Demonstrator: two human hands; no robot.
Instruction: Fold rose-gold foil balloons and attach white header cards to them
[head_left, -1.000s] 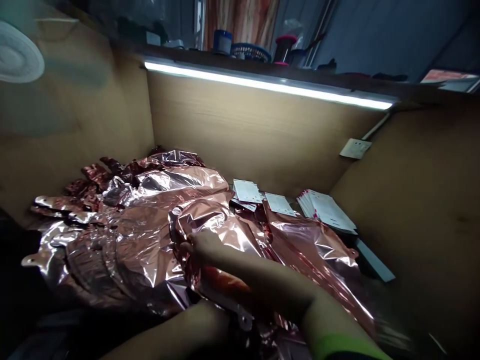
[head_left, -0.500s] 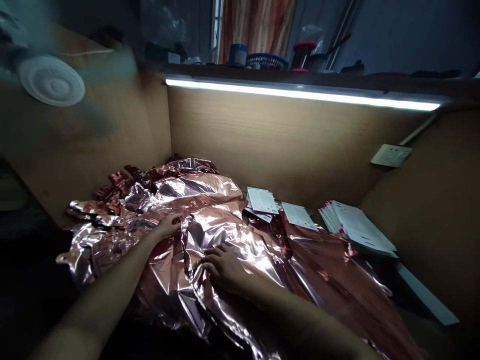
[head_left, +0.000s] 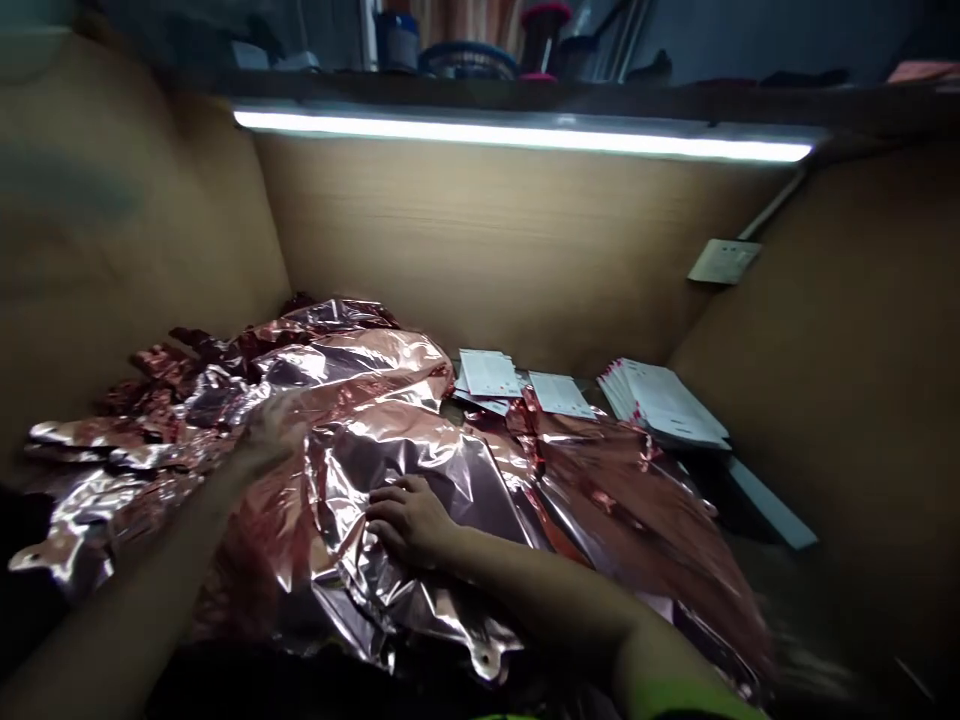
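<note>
Shiny rose-gold foil sheets, which look like flat foil balloons (head_left: 352,365), lie in a crumpled heap before me. My right hand (head_left: 409,515) rests palm down on the front foil piece (head_left: 480,480), its fingers stretched over the creased surface. Near that piece's lower edge a small tab with a hole (head_left: 486,658) shows. My left hand (head_left: 276,428) is over the heap to the left of the right hand, smeared by motion, so its fingers cannot be made out. Another reddish foil piece (head_left: 637,500) spreads out to the right.
White printed cards (head_left: 487,373) lie behind the foil, and a stack of cards (head_left: 667,400) stands at the right. Wooden panels (head_left: 465,230) enclose the bench under a light tube (head_left: 525,133). A socket box (head_left: 724,261) is on the right. A basket (head_left: 469,60) sits on the shelf.
My view has shifted, so the scene sits further left and higher. The left hand has moved off the front foil's edge and blurs. The right hand stays on the foil; its lower edge now lies folded up.
</note>
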